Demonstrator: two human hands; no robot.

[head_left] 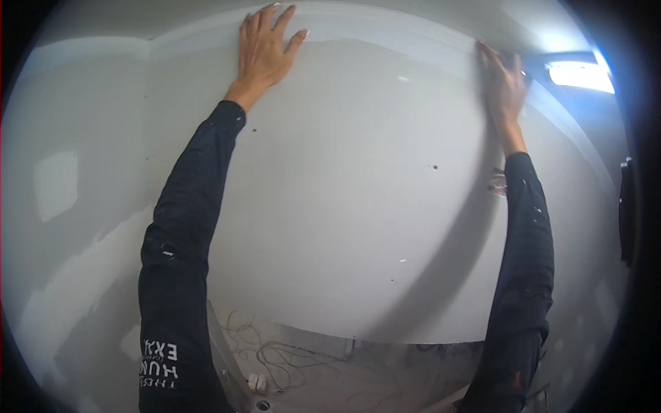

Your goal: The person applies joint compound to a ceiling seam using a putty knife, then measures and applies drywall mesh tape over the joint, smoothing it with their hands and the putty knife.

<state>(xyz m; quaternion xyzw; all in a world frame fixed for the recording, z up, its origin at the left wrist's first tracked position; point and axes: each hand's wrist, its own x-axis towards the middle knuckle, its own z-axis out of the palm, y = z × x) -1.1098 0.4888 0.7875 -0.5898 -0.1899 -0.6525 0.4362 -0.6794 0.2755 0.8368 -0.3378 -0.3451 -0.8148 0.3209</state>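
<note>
Overhead, the pale wall (330, 199) before us rises to our two raised hands and fills most of the view. It looks smooth, light grey, and bowed along the lower edge by the lens; a long, soft shadow (451, 265) curves down its right half. Our dark left sleeve (182, 220) and dark right sleeve (529, 241) stretch up in front of it, both flecked white.

Along the wall's top runs a whiter strip (372, 26), uneven at its lower border. Our left hand (265, 51) lies over this strip, open and empty, its fingers spread toward the ceiling (110, 17). Our right hand (506, 82) reaches the same upper edge farther right, near a glowing lamp (582, 76); it is blurred, and we cannot tell whether it grips anything.

Low down, thin cables (265, 351) tangle beside small white blocks (257, 382). Smallest of all are dark spots on the wall, one (435, 167) left of the right sleeve. Our forearms cover parts of the wall, the lower frame cuts off both sleeves, and the grey area at the bottom is too dim to make out well.
</note>
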